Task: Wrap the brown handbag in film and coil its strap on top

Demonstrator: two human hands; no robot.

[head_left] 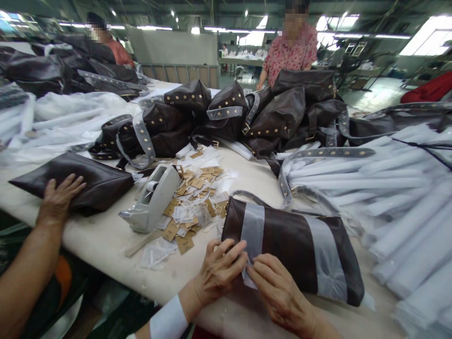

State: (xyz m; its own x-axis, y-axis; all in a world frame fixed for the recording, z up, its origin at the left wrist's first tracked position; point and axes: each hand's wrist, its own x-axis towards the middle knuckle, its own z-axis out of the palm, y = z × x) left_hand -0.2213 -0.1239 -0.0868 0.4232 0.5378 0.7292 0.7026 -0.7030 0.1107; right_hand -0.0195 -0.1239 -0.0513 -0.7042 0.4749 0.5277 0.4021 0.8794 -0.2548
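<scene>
A dark brown leather handbag lies on its side in front of me, with two translucent white strips of wrapping around its body. At the near end of the left wrapping strip, my right hand pinches the loose edge between thumb and fingers. My left hand is beside it, fingers curled and closed on the same strip at the bag's lower left edge. The bag's studded strap, covered in clear film, trails behind it. My fingers partly hide the strip's end.
A co-worker's hand rests on another brown bag at left. Between us stand a grey tape dispenser and a heap of brown tags. Studded bags are piled behind; white wrapped rolls lie right. A person stands across the table.
</scene>
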